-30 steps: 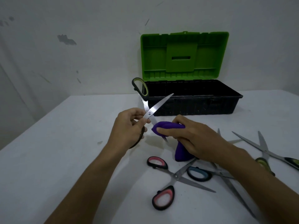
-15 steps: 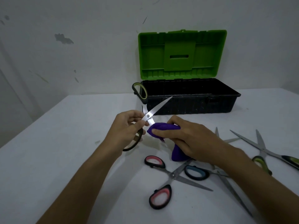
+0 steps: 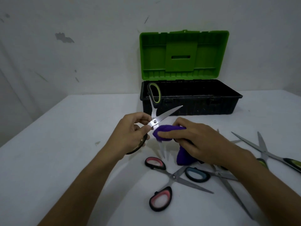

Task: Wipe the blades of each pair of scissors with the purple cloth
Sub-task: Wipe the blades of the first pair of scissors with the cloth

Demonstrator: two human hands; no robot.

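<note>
My left hand (image 3: 130, 134) holds an open pair of black-and-green scissors (image 3: 158, 117) near the pivot, above the table. One blade points up right, the other points down toward me, its tip showing below the cloth. My right hand (image 3: 198, 141) grips the purple cloth (image 3: 164, 133), folded around that lower blade just below the pivot. One handle loop stands up in front of the toolbox; the other is partly hidden under my left hand.
A black toolbox (image 3: 192, 103) with its green lid (image 3: 184, 54) raised stands at the back of the white table (image 3: 65, 152). Pink-handled scissors (image 3: 162, 181), blue-handled scissors (image 3: 197, 174) and green-handled scissors (image 3: 263, 152) lie open near my right forearm.
The cloth in my right hand has slid up the lower blade toward the pivot, uncovering the blade's tip. The held scissors have tilted slightly.
</note>
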